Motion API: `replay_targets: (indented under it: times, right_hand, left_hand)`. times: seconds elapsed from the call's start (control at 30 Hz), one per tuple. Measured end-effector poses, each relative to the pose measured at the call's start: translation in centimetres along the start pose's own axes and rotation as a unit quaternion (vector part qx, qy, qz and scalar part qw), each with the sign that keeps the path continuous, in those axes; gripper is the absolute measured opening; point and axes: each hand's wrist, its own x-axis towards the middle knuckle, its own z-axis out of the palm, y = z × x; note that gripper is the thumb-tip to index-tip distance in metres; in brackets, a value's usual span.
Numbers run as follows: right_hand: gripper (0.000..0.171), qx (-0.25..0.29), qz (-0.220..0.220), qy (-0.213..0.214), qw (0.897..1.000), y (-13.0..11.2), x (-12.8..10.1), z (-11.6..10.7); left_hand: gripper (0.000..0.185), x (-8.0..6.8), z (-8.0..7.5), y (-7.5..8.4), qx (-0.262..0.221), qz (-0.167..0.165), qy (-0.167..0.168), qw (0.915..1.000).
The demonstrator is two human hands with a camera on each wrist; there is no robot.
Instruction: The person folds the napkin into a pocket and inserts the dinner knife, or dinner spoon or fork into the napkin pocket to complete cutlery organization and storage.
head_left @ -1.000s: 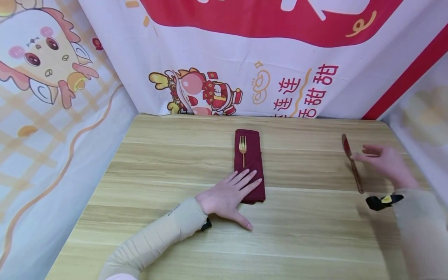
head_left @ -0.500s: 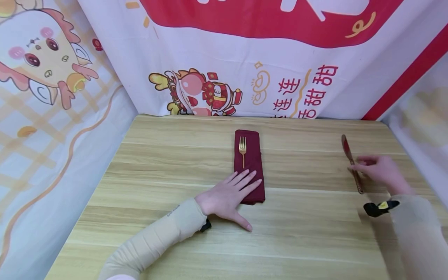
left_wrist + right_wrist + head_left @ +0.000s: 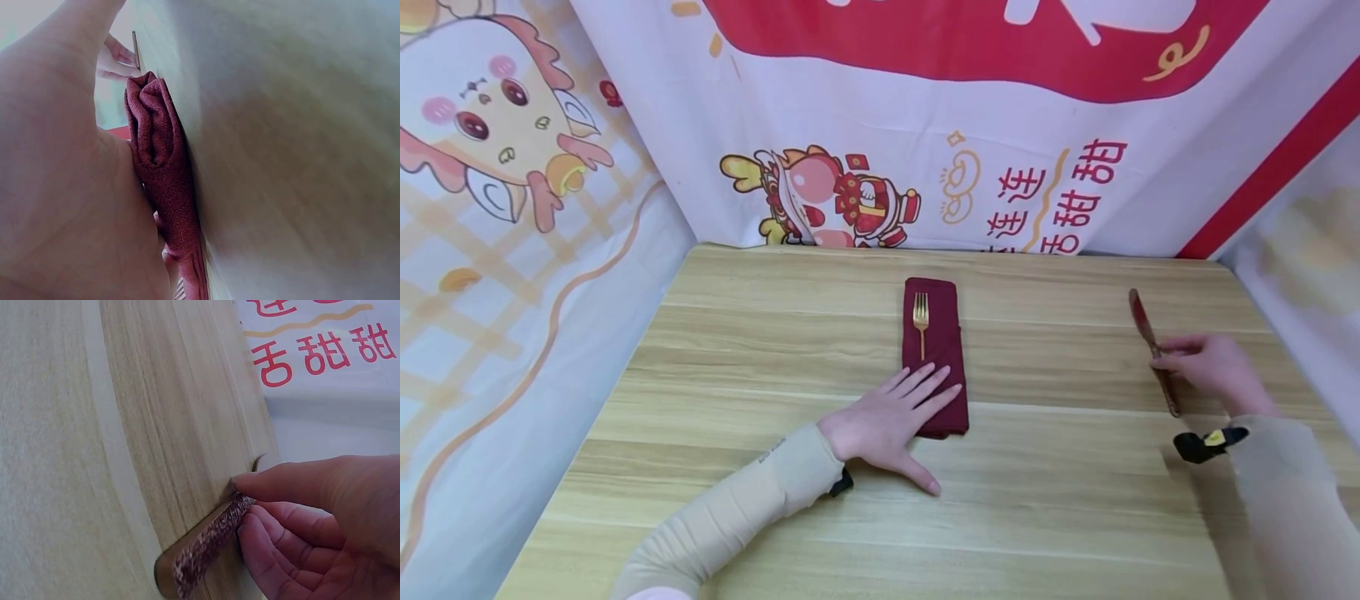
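Nearest the person, the left hand [image 3: 887, 425] lay flat with its fingers [image 3: 925, 385] straight and spread, pressing the near end of a folded dark red napkin [image 3: 934, 333] onto the wooden table [image 3: 775, 350]; it gripped nothing. A gold fork [image 3: 921, 321] lay lengthwise on the napkin just beyond those fingertips, tines pointing away. Off to the right and a little farther out, the right hand [image 3: 1210, 367] had its fingers curled about the handle of a knife [image 3: 1152, 350], thumb on top and the other fingers [image 3: 281, 550] tucked beneath, the knife lying on the table or barely off it. The step in hand looked like picking up the knife while the napkin was held still; a fair guess was that the next move would call for a firm pinch on the thin handle and a clean lift. The knife was slender, with a mottled, reddish-brown textured handle [image 3: 209, 540] and a blade reaching away past the fingertips toward the printed backdrop [image 3: 1037, 192] at the far edge.
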Motion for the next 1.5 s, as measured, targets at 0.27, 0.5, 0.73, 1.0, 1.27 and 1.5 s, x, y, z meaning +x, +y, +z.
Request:
replay_targets:
  times: [0.27, 0.5, 0.73, 1.0, 1.27, 1.5]
  right_hand:
    - [0.058, -0.009, 0.001, -0.012, 1.000, -0.1, 0.1, -0.2]
    - [0.059, -0.019, -0.010, -0.003, 1.000, 0.2, 0.0, -0.1]
    - [0.062, -0.034, -0.014, 0.007, 0.999, 0.0, -0.2, -0.2]
    - [0.061, -0.016, -0.022, 0.028, 0.999, -0.5, -0.1, -0.4]
    - [0.068, 0.042, -0.020, 0.006, 0.999, -1.7, -0.7, -1.4]
    - [0.071, 0.088, -0.023, 0.003, 0.996, -3.1, -1.3, -1.9]
  left_hand:
    - [0.128, 0.0, -0.1, 0.0, -0.009, -0.002, -0.006, 0.9999]
    - [0.128, 0.1, -0.1, 0.0, -0.006, 0.001, -0.004, 1.0000]
    - [0.127, 0.1, -0.1, 0.0, -0.008, 0.000, -0.003, 1.0000]
    - [0.126, 0.0, -0.3, 0.1, -0.007, -0.003, -0.002, 1.0000]
    - [0.125, -0.1, -0.3, 0.2, -0.011, 0.001, -0.001, 0.9999]
    - [0.125, 0.0, -0.5, 0.3, -0.020, -0.003, -0.004, 0.9998]
